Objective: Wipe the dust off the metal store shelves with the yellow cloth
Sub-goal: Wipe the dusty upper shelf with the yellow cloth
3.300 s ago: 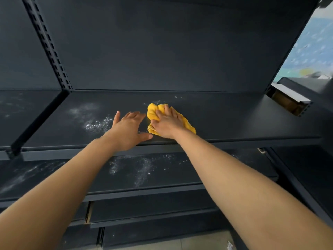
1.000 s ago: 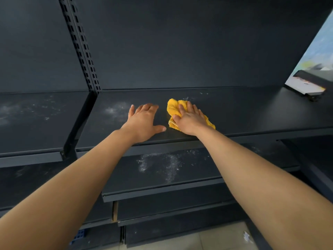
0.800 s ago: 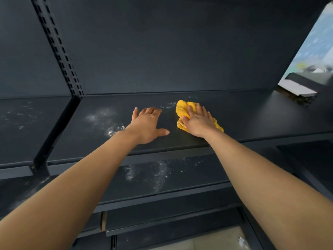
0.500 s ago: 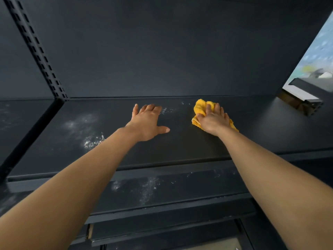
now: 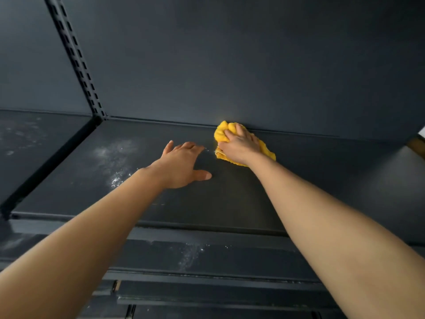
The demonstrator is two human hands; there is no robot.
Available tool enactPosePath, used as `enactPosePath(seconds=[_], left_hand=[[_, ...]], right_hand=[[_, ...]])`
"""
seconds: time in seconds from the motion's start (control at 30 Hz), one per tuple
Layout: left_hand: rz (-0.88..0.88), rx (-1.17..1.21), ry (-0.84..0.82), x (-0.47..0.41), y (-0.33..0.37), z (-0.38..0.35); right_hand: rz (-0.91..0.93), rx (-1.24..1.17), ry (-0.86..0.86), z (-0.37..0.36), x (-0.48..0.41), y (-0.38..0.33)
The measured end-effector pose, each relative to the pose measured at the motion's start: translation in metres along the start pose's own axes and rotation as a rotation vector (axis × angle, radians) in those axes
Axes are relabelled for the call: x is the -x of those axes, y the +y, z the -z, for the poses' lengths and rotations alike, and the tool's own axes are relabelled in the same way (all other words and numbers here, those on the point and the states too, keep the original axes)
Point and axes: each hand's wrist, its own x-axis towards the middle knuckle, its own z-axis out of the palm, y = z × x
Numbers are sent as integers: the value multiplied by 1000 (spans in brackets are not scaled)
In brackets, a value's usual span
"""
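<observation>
Since half a second ago the right hand [image 5: 240,146] and the cloth [image 5: 221,133] have slid away from the person to the rear of the shelf [image 5: 230,203]. The cloth's far end now touches the back panel [image 5: 230,65], where before it lay mid-shelf. The left hand [image 5: 181,164] has kept its place on the shelf.

The right hand lies on top of the bunched yellow cloth. Its fingers are bent over the bunch and grip it against the shelf at the seam with the back panel. Yellow folds show past the fingertips at 12 o'clock and beside the wrist at 4 o'clock.

The left hand rests palm down on the shelf, with its fingers straight and close together and its thumb stuck out toward 3 o'clock. It holds nothing. The cloth is at 1 o'clock from it, near but not touching.

A patch of white dust [image 5: 112,162] lies on the shelf at 9 o'clock from the left hand, thickest close to the left wrist. A few specks sit between the left fingertips and the cloth.

At 11 o'clock in the view a slotted upright [image 5: 76,58] runs down the back panel to the shelf's rear left corner. Left of it the next bay's shelf [image 5: 23,139] shows faint dust. Below, at 6 o'clock, a lower shelf [image 5: 230,256] carries a streak of dust between the two forearms.
</observation>
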Motion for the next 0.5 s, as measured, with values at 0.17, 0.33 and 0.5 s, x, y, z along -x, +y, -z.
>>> enactPosePath(seconds=[0.17, 0.33, 0.5], left_hand=[[75, -25, -74, 4, -10, -6], [52, -36, -63, 3, -14, -8], [-31, -52, 24, 15, -25, -1]], right_hand=[[150, -34, -48, -4, 4, -30], [87, -34, -24, -3, 19, -16], [-170, 13, 34, -3, 38, 9]])
